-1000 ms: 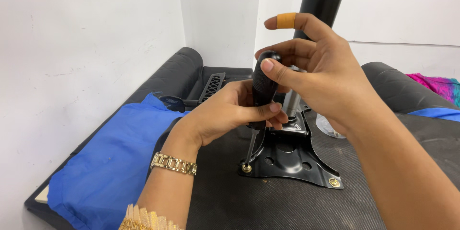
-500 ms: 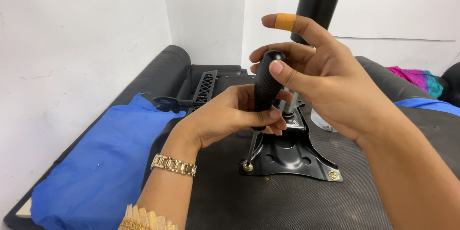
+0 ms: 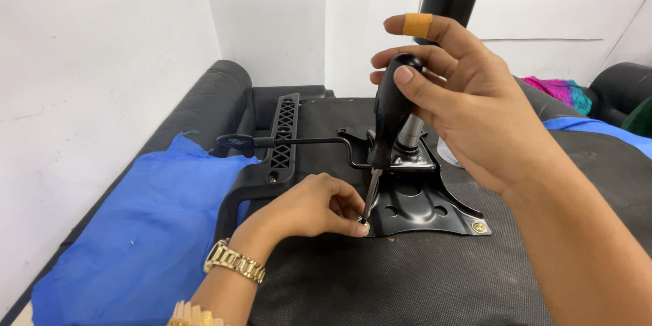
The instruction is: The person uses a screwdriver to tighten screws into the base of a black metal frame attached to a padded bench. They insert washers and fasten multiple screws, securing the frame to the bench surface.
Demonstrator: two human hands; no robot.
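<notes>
From my feed the scene is bright and evenly lit, soft light falling from above with no hard shadows. The white walls point(image 3: 102, 61) run close to overexposed. A mild sheen sits on the black metal plate point(image 3: 414, 207) and the screwdriver handle point(image 3: 392, 112). My right hand point(image 3: 468, 105) looms large and slightly soft; lines bend outward towards the frame edges.

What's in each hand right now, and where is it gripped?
The right hand holds a screwdriver by its black handle. The left hand pinches at the blade's tip, by the corner of the black metal plate.
</notes>
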